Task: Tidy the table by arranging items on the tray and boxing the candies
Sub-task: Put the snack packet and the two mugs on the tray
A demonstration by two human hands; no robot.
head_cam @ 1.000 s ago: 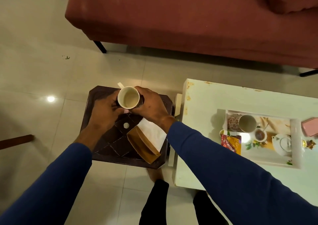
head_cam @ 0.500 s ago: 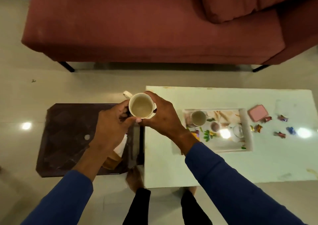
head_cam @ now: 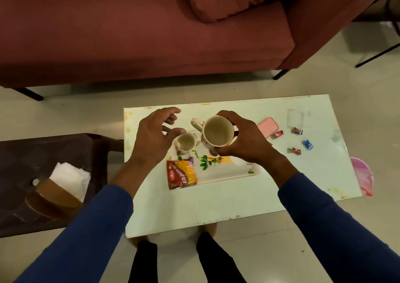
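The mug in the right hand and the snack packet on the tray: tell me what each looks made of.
Mug: looks like glazed ceramic, cream and smooth, with a thick rim and a moulded handle. Snack packet: looks like glossy plastic film, red and yellow print, crinkled, with a sheen. Neither is certain from looks alone.

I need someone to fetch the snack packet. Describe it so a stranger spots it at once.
Find the white table in front of the sofa, then the floral tray on it. The snack packet lies over the tray's near-left corner: flat, red and yellow, far bigger than the small wrapped candies.
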